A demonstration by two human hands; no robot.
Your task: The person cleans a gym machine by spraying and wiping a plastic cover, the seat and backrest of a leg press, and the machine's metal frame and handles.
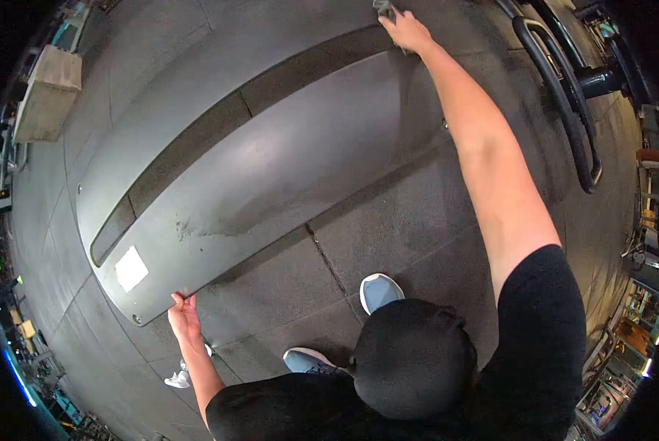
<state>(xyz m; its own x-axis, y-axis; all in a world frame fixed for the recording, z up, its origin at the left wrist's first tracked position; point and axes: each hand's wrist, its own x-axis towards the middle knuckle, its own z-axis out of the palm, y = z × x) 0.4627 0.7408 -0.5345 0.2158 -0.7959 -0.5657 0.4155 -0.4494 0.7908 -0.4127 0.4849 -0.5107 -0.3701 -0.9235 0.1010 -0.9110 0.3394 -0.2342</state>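
A large grey moulded panel (300,162) with a long curved slot stretches across the floor in front of me. My left hand (185,314) grips its near edge close to the lower left corner, fingers closed around the rim. A white sticker or piece of paper (131,270) is on the panel above that hand, and dark smudges mark the surface to the right of it. At the far end, my right hand (409,31) is closed on a grey cloth (383,9), by the slot's upper end. My right arm covers part of the panel's right end.
Dark floor tiles (293,294) lie under everything. A pale box-shaped block (50,92) stands at the upper left. Black metal tubing of a machine (564,88) rises at the upper right. A crumpled whitish item (177,379) lies beside my left forearm. Cluttered shelves (631,353) line the right edge.
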